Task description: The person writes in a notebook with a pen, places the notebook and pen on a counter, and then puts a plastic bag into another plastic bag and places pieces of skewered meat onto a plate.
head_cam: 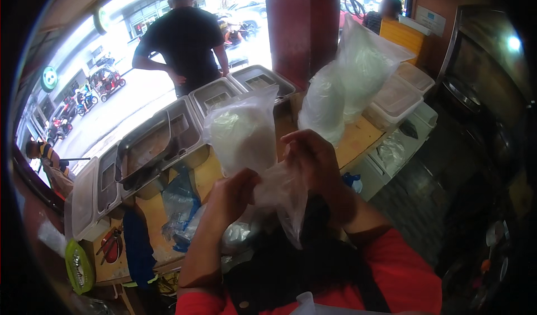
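Observation:
Between my two hands, close to my chest, is a thin clear plastic bag. My left hand pinches its left side with curled fingers. At the bag's upper right, my right hand grips with bent fingers; its fingertips are partly hidden. Just beyond my hands a filled, whitish plastic bag stands upright on the wooden counter. Two more bulky bags, a shorter one and a taller one, stand farther right. What fills them is blurred by the plastic.
Steel food pans line the counter's far edge. Lidded plastic containers stand at right. Blue-and-clear plastic bags, a dark blue cloth and a green basket lie left. A person in black stands beyond the pans.

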Available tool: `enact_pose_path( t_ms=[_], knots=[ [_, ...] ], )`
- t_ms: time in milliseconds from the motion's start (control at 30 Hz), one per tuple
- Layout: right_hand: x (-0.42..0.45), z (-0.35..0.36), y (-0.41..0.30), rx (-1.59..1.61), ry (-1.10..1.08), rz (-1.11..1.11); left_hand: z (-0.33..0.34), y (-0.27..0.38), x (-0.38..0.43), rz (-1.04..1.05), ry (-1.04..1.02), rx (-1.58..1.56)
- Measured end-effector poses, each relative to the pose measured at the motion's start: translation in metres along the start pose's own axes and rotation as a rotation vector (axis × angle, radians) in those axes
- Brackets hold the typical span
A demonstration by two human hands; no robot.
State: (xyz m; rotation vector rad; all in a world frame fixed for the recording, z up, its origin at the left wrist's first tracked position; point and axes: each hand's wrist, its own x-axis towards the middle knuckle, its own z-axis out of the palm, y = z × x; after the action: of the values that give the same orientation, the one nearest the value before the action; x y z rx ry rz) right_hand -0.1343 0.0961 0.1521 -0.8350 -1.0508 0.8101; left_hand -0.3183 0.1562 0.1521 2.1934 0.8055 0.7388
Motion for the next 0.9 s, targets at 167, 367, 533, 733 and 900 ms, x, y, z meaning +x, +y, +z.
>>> enact_pose_path(
  t_ms=[167,367,533,733,900],
  knots=[
    [0.0,-0.013,0.005,-0.416,0.0,-0.284,0.007,-0.002,0.009,0.196,0.219,0.076],
    [0.0,-0.022,0.007,-0.487,-0.237,-0.273,0.013,0.023,0.016,0.12,0.062,-0.358],
    [0.012,-0.029,0.003,-0.207,0.026,-0.166,0.013,0.006,0.01,-0.002,0.039,-0.082],
    [0.013,-0.031,-0.001,-0.417,-0.201,-0.186,0.004,0.004,0.005,0.115,0.201,0.086],
    [0.021,-0.04,-0.003,-0.5,-0.27,-0.092,-0.012,0.013,0.001,0.179,0.171,0.069]
  ],
)
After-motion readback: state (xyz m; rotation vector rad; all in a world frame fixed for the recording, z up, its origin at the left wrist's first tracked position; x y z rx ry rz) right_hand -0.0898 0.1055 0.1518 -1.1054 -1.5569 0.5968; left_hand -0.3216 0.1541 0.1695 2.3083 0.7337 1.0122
